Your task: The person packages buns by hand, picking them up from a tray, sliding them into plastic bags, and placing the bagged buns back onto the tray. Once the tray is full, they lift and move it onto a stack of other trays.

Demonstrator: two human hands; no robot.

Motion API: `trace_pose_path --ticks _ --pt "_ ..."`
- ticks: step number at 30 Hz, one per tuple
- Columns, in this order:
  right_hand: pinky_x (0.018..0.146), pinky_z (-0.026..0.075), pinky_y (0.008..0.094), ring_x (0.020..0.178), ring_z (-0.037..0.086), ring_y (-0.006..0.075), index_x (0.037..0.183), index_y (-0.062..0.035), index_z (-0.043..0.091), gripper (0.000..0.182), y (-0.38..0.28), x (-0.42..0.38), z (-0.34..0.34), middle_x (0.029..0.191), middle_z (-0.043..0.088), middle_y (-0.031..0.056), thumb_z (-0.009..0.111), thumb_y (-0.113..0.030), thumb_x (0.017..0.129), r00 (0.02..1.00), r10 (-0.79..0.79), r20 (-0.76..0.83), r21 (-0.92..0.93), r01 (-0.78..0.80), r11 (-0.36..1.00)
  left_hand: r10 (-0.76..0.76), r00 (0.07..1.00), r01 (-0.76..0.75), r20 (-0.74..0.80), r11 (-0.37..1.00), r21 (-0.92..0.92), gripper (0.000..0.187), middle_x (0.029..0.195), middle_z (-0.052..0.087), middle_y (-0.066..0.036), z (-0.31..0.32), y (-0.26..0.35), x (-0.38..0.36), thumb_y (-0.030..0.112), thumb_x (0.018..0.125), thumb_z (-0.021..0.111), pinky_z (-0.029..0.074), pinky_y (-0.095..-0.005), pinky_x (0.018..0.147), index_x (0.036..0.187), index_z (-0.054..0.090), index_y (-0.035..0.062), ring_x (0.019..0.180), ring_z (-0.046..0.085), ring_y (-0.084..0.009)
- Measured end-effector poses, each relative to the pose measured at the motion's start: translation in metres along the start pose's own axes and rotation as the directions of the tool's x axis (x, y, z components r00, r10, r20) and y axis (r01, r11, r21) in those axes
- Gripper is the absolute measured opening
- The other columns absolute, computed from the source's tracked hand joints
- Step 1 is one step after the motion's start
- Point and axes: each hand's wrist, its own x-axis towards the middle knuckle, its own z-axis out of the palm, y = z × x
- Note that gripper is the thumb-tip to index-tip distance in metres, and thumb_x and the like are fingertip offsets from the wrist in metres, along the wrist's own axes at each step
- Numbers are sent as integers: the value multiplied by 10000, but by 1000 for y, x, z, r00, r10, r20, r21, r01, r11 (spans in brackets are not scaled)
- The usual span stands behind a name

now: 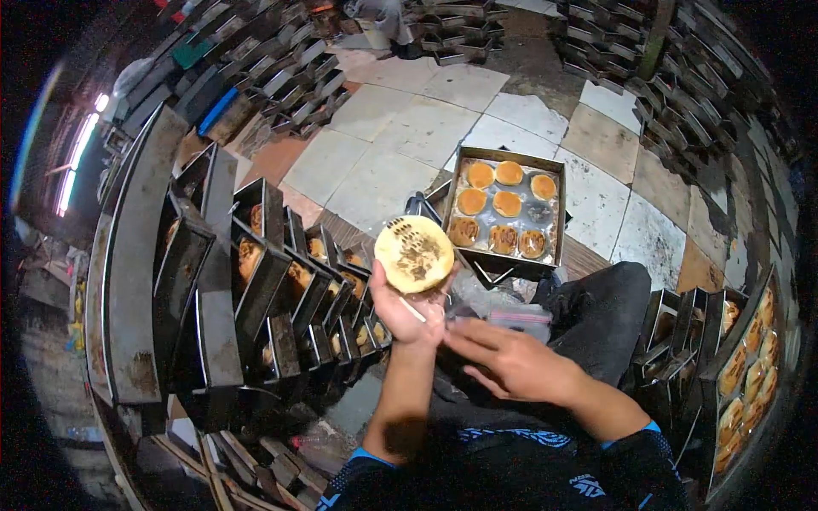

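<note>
My left hand [400,311] holds up a round, pale yellow bun [415,255], its face turned toward me. A dark brown patch covers the bun's middle, and rows of small dark marks run along its upper left. Just under the bun, a short thin white strip [412,309] lies across my left hand. My right hand [515,362] is beside my left wrist, palm down, with its fingers stretched out and parted, the fingertips slightly blurred. Beyond my hands, a square metal tray [558,209] holds several round golden-brown buns [508,203], the nearest row with dark marked tops.
Stacked metal trays [217,315] with baked goods rise close on my left. More trays [682,324] stand at my right, one tilted tray holding several wrapped buns [745,383]. Worn floor tiles [409,128] stretch ahead, with further tray stacks [281,68] behind. A plastic packet [520,322] lies by my leg.
</note>
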Motion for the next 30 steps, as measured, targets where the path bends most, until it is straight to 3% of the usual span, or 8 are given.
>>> trace_pose_path --ticks 2,3,9,12,14,16,20,30 --pt "793 530 397 893 661 298 1074 -22 673 279 6 -4 -14 992 668 160 680 -44 796 934 37 356 332 -163 929 -6 998 9 70 999 -35 684 1311 556 -160 1 6 -9 578 936 353 510 -558 916 1369 445 58 1176 568 -340" --pt "677 527 373 747 665 281 982 -30 700 198 5 3 -14 822 674 122 699 -37 784 989 66 129 415 -115 903 -8 998 11 62 999 -43 692 1326 545 -164 3 1 -10 582 938 349 497 -552 936 1379 436 55 1188 560 -339" --pt "696 484 411 793 621 335 852 2 605 184 -4 20 -17 820 612 160 691 -158 829 976 -71 205 450 -30 892 -165 982 159 90 985 68 448 1213 614 -159 16 -5 -7 256 958 464 507 -428 939 1308 472 -25 1090 618 -258" --pt "683 486 406 788 620 341 797 -4 593 172 0 12 -41 801 603 167 678 -150 833 847 -389 363 717 13 697 -99 994 94 -48 990 -101 512 1199 618 -163 2 18 5 415 925 462 557 -532 794 1269 519 41 1039 630 -330" --pt "685 480 425 808 607 351 861 -13 645 152 23 -5 -48 811 598 166 717 -113 772 729 -207 653 706 -487 515 -58 993 74 101 983 -168 621 1235 594 -171 -5 31 9 516 902 424 545 -539 804 1309 499 54 1046 612 -340" --pt "755 486 437 955 606 331 890 -29 673 170 42 -18 -24 973 627 165 744 -108 757 927 375 -5 -316 -357 879 -20 998 24 56 996 -80 657 1243 587 -176 -1 29 2 541 903 404 534 -542 832 1340 475 56 1057 610 -347" --pt "993 396 436 1204 481 331 1066 -99 720 291 9 0 -25 1297 494 204 717 -85 776 908 299 -295 162 -261 952 53 998 -50 -45 997 66 677 1279 570 -167 5 -3 -12 555 916 361 516 -540 860 1364 450 56 1097 594 -350" --pt "1020 388 445 1217 483 382 956 -85 738 270 9 28 -8 1316 459 236 796 -125 696 867 325 -377 279 -228 933 173 977 -176 128 984 16 675 1387 485 -182 19 -39 -44 472 929 346 397 -442 1047 1410 385 0 1243 502 -317"
